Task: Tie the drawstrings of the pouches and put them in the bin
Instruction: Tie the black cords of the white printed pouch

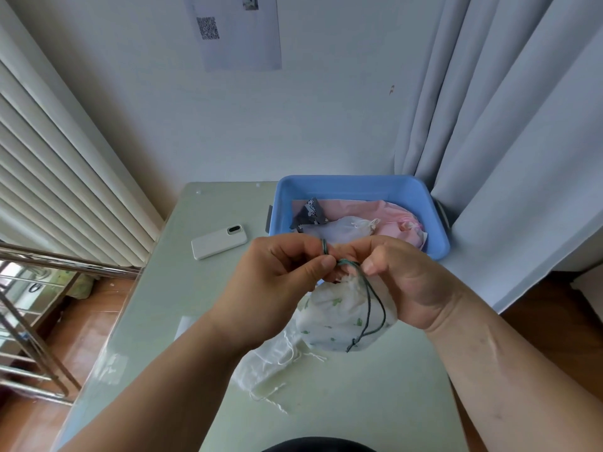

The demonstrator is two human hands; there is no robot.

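From the head view, we're in the middle of it: the left hand [280,275] and right hand [401,282] meet above the table [375,406], both curled tight on the dark green drawstring [375,308] of the white leaf-print pouch [339,318]. The left has a loop of cord wound round the forefinger with the thumb pressed against it. The right pinches the cord just at the gathered neck, thumb and fingers closed together. I'd call this the knot being formed, not yet pulled snug, as the loose ends dangle down the front of the pouch. Look past the hands to the blue bin [359,185] at the table's far right: a pink pouch [391,212], a sheer white pouch [336,230] and a dark patterned pouch [308,212] lie inside, so a good share looks done. Left to do: finish this knot, drop this one in, then the plain white pouch [267,363] lying on the table beneath, its strings sprawled loose. The held pouch hangs neck up at the fingers and its rounded bottom down, long axis roughly upright; whether it touches the table I can't tell. A white phone [218,241] lies to the left of the bin.
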